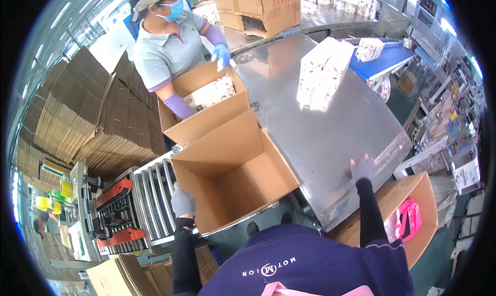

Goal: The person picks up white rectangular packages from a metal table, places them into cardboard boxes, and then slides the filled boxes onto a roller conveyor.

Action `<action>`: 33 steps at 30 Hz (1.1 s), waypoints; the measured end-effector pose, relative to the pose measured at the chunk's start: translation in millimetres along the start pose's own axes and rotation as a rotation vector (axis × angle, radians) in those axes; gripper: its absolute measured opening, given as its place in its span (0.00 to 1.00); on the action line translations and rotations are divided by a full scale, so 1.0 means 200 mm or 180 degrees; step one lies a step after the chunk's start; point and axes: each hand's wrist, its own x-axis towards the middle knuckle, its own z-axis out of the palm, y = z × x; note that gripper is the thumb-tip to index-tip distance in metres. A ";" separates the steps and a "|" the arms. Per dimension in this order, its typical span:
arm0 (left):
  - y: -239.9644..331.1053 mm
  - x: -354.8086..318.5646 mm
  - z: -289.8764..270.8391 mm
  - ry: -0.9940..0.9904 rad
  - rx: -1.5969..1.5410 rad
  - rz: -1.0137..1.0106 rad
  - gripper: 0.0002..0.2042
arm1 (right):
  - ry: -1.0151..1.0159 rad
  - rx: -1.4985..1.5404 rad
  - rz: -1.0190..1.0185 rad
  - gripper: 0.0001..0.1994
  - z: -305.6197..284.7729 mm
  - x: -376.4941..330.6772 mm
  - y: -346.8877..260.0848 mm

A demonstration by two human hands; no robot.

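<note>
An open, bare cardboard box [232,185] stands in front of me, its flaps up. My left hand [183,201], in a grey glove, is at the box's left wall and grips its edge; part of its fingers is hidden. My right hand [363,169], in a grey glove with bare fingertips, is over the near right part of the metal table [289,125], fingers spread and holding nothing. Farther off on that table stands a block of white, dark-patterned packs [325,71], side by side.
A co-worker [168,48] in blue gloves reaches into another box [237,97] with patterned packs. A roller conveyor [155,198] and stacked flat cardboard [124,110] lie left. A blue belt [385,63] feeds from the right. A carton [426,213] with pink material stands at my right.
</note>
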 end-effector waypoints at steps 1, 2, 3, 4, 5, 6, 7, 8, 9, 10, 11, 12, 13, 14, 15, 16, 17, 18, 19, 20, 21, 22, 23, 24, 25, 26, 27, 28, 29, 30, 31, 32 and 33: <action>0.15 -0.01 -0.02 0.0022 0.0529 -0.0195 0.27 | 0.0368 -0.0306 0.0311 0.34 0.22 -0.03 0.18; 0.20 -0.03 -0.03 -0.0013 0.0823 -0.0040 0.37 | 0.0701 -0.0220 0.0078 0.33 0.33 -0.10 0.23; 0.27 -0.04 -0.06 -0.0284 0.0800 -0.0246 0.39 | 0.1025 -0.0147 -0.0175 0.33 0.40 -0.14 0.26; 0.30 -0.07 -0.09 -0.0226 0.1028 0.0010 0.40 | 0.0874 -0.0178 -0.0096 0.31 0.40 -0.18 0.23; 0.37 -0.09 -0.07 -0.0138 0.1198 0.0265 0.42 | 0.0790 -0.0215 -0.0015 0.30 0.34 -0.15 0.21; 0.41 -0.09 -0.08 -0.0412 0.1263 0.0090 0.40 | 0.0875 -0.0189 -0.0061 0.30 0.37 -0.15 0.23; 0.41 -0.08 -0.05 -0.0357 0.1383 0.0300 0.38 | 0.0958 -0.0157 -0.0082 0.30 0.39 -0.15 0.24; 0.39 -0.08 0.01 -0.0322 0.1511 0.0519 0.35 | 0.1024 -0.0137 -0.0092 0.30 0.40 -0.15 0.24; 0.38 -0.07 0.05 -0.0286 0.1637 0.0742 0.33 | 0.1007 -0.0152 -0.0093 0.30 0.41 -0.14 0.23; 0.44 -0.06 0.05 -0.0442 0.1493 0.0512 0.28 | 0.0989 -0.0199 -0.0054 0.29 0.41 -0.15 0.24; 0.39 -0.02 0.07 -0.0291 0.1264 0.0482 0.28 | 0.0992 -0.0209 -0.0027 0.29 0.40 -0.14 0.23; 0.30 0.01 0.06 -0.0210 0.1068 0.0550 0.27 | 0.0933 -0.0122 -0.0003 0.30 0.39 -0.14 0.22; 0.23 0.06 0.05 -0.0131 0.0863 0.0621 0.27 | 0.0882 -0.0038 0.0024 0.30 0.37 -0.14 0.21; 0.27 0.09 -0.02 -0.0397 0.0439 0.0203 0.25 | 0.0828 0.0027 0.0075 0.31 0.37 -0.14 0.22; 0.13 0.11 -0.03 -0.0163 0.0101 0.0390 0.23 | 0.0808 0.0059 0.0064 0.31 0.36 -0.14 0.20; 0.03 0.14 -0.04 -0.0305 -0.0137 0.0508 0.23 | 0.0789 0.0062 0.0069 0.31 0.35 -0.14 0.19; -0.03 0.17 -0.06 -0.0462 -0.0385 0.0614 0.24 | 0.0771 0.0046 0.0068 0.31 0.34 -0.14 0.20; -0.10 0.19 -0.08 -0.0691 -0.0947 0.0589 0.26 | 0.0782 -0.0014 0.0061 0.30 0.35 -0.15 0.19; -0.13 0.20 -0.10 -0.0918 -0.1538 0.0560 0.27 | 0.0817 -0.0090 0.0053 0.30 0.36 -0.16 0.20; -0.14 0.20 -0.14 -0.0905 -0.1736 0.0651 0.29 | 0.0889 -0.0147 0.0046 0.30 0.36 -0.14 0.20; -0.17 0.19 -0.15 -0.1071 -0.2367 0.0517 0.31 | 0.0879 -0.0155 0.0086 0.30 0.35 -0.12 0.22; -0.21 0.17 -0.18 -0.1148 -0.2642 0.0484 0.32 | 0.0844 -0.0135 0.0110 0.30 0.35 -0.13 0.22; -0.26 0.15 -0.19 -0.1230 -0.2895 0.0434 0.33 | 0.0781 -0.0114 0.0121 0.30 0.34 -0.14 0.20; -0.30 0.14 -0.20 -0.1323 -0.2936 0.0481 0.35 | 0.0713 0.0004 0.0149 0.30 0.33 -0.15 0.18; -0.34 0.13 -0.17 -0.1188 -0.2934 0.0418 0.34 | 0.0667 0.0004 0.0200 0.30 0.32 -0.16 0.18; -0.36 0.11 -0.16 -0.1050 -0.2916 0.0352 0.34 | 0.0606 0.0015 0.0247 0.30 0.30 -0.16 0.18; -0.41 0.08 -0.12 -0.0913 -0.2898 0.0287 0.34 | 0.0546 0.0023 0.0296 0.30 0.29 -0.16 0.18; -0.58 0.06 -0.07 -0.0598 -0.2565 0.0258 0.34 | 0.0519 0.0001 0.0270 0.30 0.28 -0.17 0.14; -0.64 0.03 -0.02 -0.0615 -0.2778 0.0104 0.33 | 0.0563 0.0063 0.0265 0.30 0.31 -0.16 0.14; -0.66 0.04 -0.02 -0.0633 -0.2758 0.0081 0.33 | 0.0603 0.0121 0.0255 0.31 0.34 -0.14 0.15; -0.68 0.04 -0.01 -0.0652 -0.2734 0.0044 0.32 | 0.0634 0.0173 0.0237 0.31 0.36 -0.14 0.15; -0.62 0.04 -0.05 -0.0603 -0.2652 -0.0004 0.30 | 0.0752 0.0049 0.0207 0.31 0.39 -0.12 0.17; -0.64 0.09 -0.03 -0.0464 -0.2266 0.0370 0.29 | 0.0760 0.0041 0.0181 0.30 0.43 -0.13 0.18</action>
